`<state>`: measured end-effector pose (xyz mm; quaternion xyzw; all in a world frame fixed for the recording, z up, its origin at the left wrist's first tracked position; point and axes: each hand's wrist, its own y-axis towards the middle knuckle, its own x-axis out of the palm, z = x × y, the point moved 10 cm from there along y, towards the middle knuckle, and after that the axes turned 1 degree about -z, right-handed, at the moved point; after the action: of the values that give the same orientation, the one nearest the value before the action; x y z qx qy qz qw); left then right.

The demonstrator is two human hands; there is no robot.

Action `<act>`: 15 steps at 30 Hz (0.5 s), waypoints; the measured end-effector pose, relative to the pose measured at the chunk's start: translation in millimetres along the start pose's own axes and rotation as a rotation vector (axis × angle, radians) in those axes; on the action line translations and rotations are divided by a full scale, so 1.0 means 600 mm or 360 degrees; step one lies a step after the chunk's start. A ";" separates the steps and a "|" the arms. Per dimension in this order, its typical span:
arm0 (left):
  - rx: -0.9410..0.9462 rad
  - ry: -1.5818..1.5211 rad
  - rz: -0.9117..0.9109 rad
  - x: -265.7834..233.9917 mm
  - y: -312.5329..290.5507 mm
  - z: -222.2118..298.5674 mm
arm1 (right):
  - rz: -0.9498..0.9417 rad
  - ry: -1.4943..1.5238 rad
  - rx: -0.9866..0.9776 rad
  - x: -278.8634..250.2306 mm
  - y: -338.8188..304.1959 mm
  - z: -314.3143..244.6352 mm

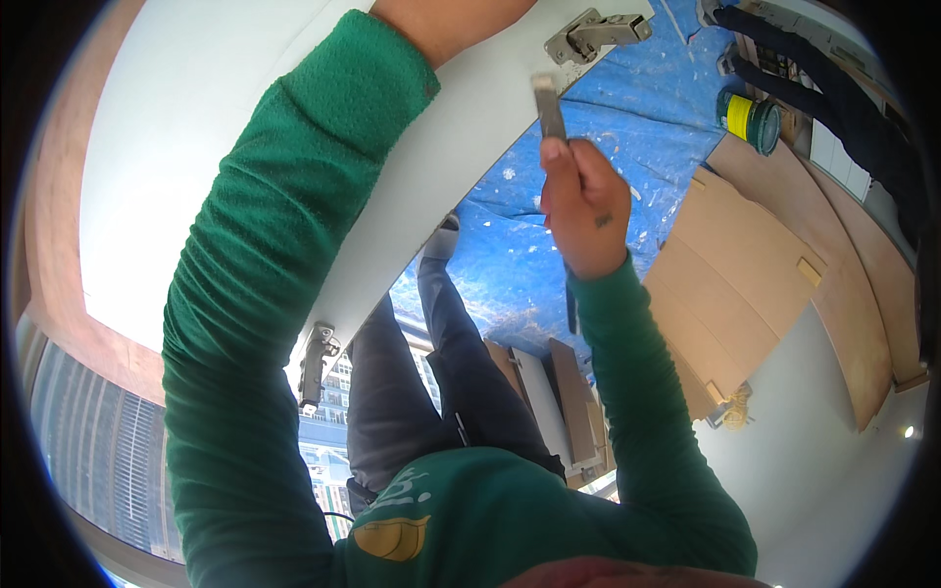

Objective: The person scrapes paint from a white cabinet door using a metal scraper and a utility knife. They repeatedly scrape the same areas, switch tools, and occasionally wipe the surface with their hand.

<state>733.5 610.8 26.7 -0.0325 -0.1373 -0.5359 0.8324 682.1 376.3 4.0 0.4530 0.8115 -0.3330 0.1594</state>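
While the left hand [441, 24], its fingers out of frame, is bracing the stiff white door panel [431, 167], the right hand [580, 206] is pinching what appears a thin, rigid metal tool [549, 108] below the hinge [593, 34].

The left hand [446, 20] is cut off by the top edge, its grip unseen.

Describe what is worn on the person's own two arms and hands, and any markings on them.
Both arms wear long green ribbed sleeves with snug cuffs: the left sleeve and the right sleeve. Both hands are bare, with no gloves. The right hand has a small dark mark on its back. The left hand runs out of the picture's top edge, so only its wrist shows.
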 end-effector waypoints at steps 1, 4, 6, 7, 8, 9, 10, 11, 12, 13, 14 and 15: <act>-0.0022 -0.0038 -0.0004 0.002 -0.001 -0.006 | -0.0014 -0.0004 -0.0026 0.000 -0.011 0.008; -0.0004 -0.0046 -0.0022 0.002 -0.004 0.004 | -0.0053 0.0035 -0.0034 -0.001 -0.017 0.018; -0.0001 -0.0019 -0.0021 0.006 -0.003 0.011 | -0.0026 0.0115 0.0053 0.000 0.019 0.001; -0.0023 -0.0004 -0.0004 0.006 0.000 0.009 | -0.0020 0.0158 0.0000 0.002 0.024 -0.007; -0.0047 0.0016 0.0020 0.001 0.001 0.006 | -0.0011 0.0131 0.0012 0.003 0.019 -0.003; -0.0030 0.0009 0.0013 0.000 -0.001 0.007 | -0.0001 0.0104 0.0025 0.002 0.008 0.005; -0.0012 0.0003 0.0005 -0.001 -0.004 0.006 | 0.0009 0.0077 0.0038 0.002 -0.003 0.013; 0.0003 -0.0004 -0.0003 -0.002 -0.006 0.010 | -0.0018 0.0029 0.0007 0.000 -0.011 0.018; -0.0055 -0.0035 -0.0016 0.000 -0.006 0.007 | -0.0045 -0.0020 -0.0024 -0.004 -0.017 0.023; -0.0113 -0.0067 -0.0029 0.003 -0.004 0.003 | -0.0071 -0.0070 -0.0055 -0.004 -0.019 0.024; -0.0174 -0.0113 -0.0055 0.013 0.000 -0.001 | -0.0063 -0.0042 -0.0049 -0.009 -0.005 0.021; -0.0119 -0.0072 -0.0048 0.013 0.000 0.002 | -0.0068 -0.0001 -0.0055 -0.008 0.021 0.013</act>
<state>736.3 604.4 30.0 -0.0737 -0.1363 -0.5522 0.8192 695.1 372.5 -4.2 0.4328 0.8265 -0.3224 0.1602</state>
